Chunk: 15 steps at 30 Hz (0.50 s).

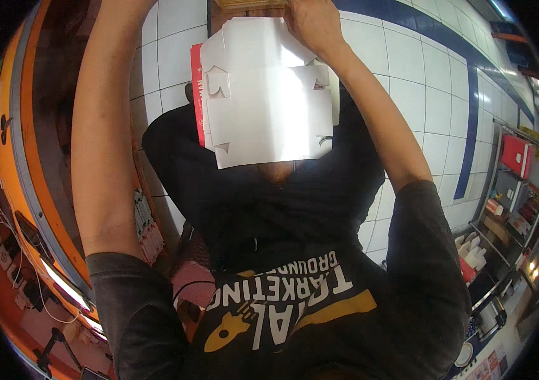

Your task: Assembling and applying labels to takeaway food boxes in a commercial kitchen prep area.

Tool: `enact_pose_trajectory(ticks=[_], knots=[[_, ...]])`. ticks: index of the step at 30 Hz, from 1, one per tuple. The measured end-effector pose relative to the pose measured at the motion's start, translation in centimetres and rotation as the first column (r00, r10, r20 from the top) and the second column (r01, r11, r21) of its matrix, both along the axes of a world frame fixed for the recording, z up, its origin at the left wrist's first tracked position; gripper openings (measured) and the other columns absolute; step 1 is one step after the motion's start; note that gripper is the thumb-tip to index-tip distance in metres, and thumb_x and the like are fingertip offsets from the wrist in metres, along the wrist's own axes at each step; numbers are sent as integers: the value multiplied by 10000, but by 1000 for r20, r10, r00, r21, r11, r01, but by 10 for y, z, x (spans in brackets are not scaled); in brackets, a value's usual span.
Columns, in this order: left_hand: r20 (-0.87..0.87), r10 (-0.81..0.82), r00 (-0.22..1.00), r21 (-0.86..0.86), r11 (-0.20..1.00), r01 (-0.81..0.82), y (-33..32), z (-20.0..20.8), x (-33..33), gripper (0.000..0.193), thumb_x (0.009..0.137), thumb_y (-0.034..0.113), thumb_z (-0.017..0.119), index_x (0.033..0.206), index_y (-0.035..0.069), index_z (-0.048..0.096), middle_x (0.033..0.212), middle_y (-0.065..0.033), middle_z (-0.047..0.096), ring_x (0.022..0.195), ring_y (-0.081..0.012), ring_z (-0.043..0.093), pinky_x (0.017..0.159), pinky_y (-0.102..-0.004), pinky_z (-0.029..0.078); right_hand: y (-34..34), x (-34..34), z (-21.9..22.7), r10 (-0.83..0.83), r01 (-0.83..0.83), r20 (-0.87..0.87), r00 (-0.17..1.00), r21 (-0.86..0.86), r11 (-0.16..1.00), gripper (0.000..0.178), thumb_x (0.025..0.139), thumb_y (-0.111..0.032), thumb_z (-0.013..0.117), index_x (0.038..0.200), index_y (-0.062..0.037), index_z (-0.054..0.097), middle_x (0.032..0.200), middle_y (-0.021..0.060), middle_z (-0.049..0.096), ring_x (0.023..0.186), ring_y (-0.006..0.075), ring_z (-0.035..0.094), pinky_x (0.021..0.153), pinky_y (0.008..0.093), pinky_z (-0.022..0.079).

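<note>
A flat white cardboard box blank point(260, 95) with cut tabs and slots along both sides lies over my lap. Light glares down its middle. Beneath it, the edge of a red printed card piece point(198, 95) shows on the left. My right hand point(313, 28) is at the blank's far right corner, its bent fingers closed on the edge; the fingertips are partly hidden. My left forearm point(108, 126) reaches up past the left side of the blank, and the left hand itself lies beyond the upper edge of the picture.
A brownish wooden or card object point(253, 7) sits just past the blank. White floor tiles point(402, 76) with a dark blue stripe surround my legs. An orange-edged counter point(25, 139) runs along the left. At the right stands a rack point(503, 215) with red boxes and packaging.
</note>
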<state>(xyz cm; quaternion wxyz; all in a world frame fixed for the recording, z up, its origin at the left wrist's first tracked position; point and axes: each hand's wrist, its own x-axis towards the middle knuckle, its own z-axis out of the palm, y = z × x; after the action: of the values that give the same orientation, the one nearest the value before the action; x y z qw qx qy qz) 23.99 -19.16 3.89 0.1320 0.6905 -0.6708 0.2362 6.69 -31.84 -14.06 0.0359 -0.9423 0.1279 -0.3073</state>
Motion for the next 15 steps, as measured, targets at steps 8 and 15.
enact_pose_trajectory(ticks=[8,15], knots=[[-18,-52,998,-5,999,52,0,0,-2,182,895,149,653,867,-27,691,759,-240,674,753,-408,659,876,-468,506,3,-5,18,16,-16,-9,1000,48,999,670,771,-30,650,1422,-8,494,1301,278,522,1305,477,444,954,495,504],[-42,-8,999,18,1000,8,0,3,-1,174,886,152,654,871,-18,686,761,-245,671,762,-413,656,916,-480,491,2,-2,19,35,-35,-8,999,54,998,647,767,-47,659,1397,2,520,1182,250,573,1255,457,481,917,490,507]])
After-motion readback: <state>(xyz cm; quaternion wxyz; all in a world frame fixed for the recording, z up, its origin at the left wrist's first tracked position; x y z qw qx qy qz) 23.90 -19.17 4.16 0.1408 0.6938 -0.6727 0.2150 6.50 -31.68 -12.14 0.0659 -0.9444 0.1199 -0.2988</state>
